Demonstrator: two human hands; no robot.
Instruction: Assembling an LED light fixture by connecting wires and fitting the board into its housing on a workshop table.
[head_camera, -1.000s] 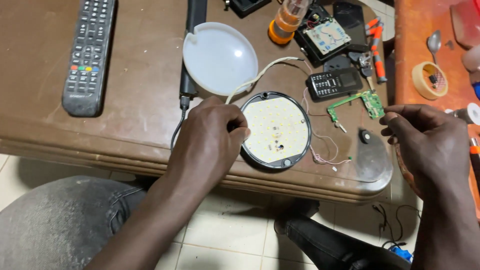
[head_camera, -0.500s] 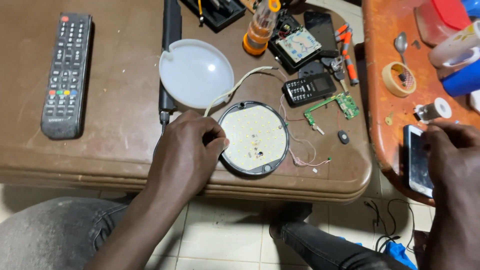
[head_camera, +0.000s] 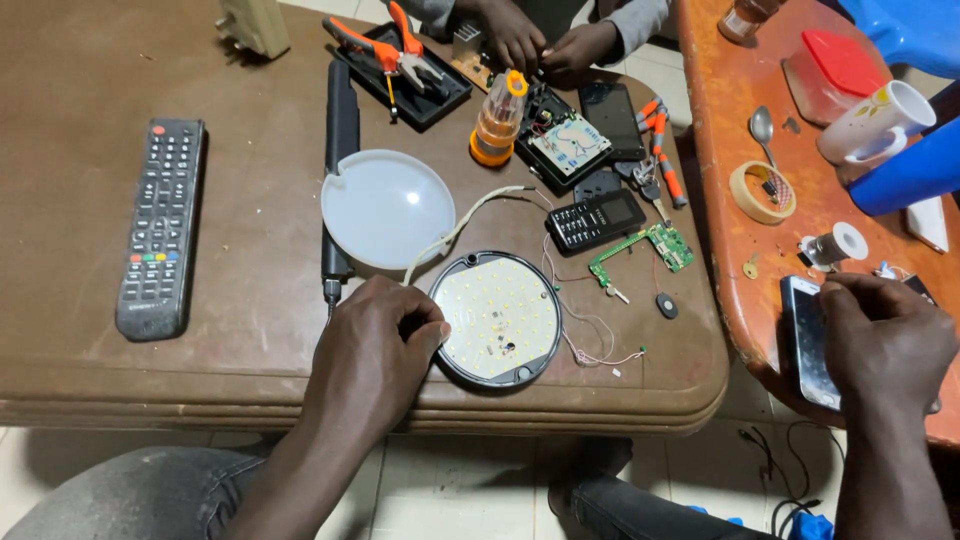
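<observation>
My left hand (head_camera: 375, 352) rests on the brown table (head_camera: 120, 380), its fingertips touching the left rim of a round black lamp base (head_camera: 497, 318) with a white LED board. A white cord (head_camera: 450, 232) runs from under that hand toward the back. A white dome cover (head_camera: 386, 208) lies just behind. My right hand (head_camera: 880, 338) lies on a smartphone (head_camera: 808, 342) on the orange table (head_camera: 740, 290) to the right, fingers curled over its right edge.
A black remote (head_camera: 160, 228), a black soldering tool (head_camera: 340, 170), a keypad phone (head_camera: 598, 220), a green circuit board (head_camera: 650, 248), an orange bottle (head_camera: 497, 125), pliers (head_camera: 385, 48), tape roll (head_camera: 762, 192), spoon (head_camera: 762, 128) and cup (head_camera: 880, 120) lie about. Another person's hands (head_camera: 540, 42) work at the back.
My right hand has moved off the brown table to the orange one and come down on the smartphone. My left hand has stayed at the lamp's rim. The camera has tilted up.
</observation>
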